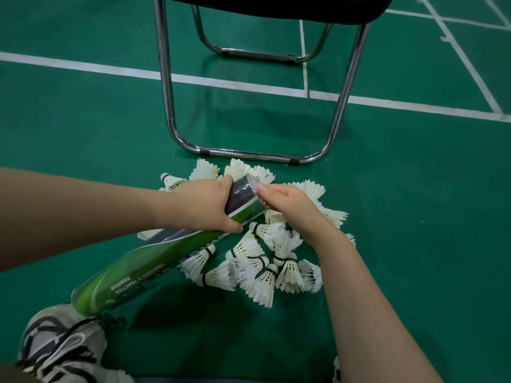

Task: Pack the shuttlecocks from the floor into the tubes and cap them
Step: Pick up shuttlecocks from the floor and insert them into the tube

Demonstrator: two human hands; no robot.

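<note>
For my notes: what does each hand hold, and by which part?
Left hand grips the green tube near its far end. Right hand pinches the clear cap on that end.

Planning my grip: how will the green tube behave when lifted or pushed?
The tube looks stiff: it runs straight with the left hand gripping near one end. Round and glossy, it would probably roll on the floor.
</note>
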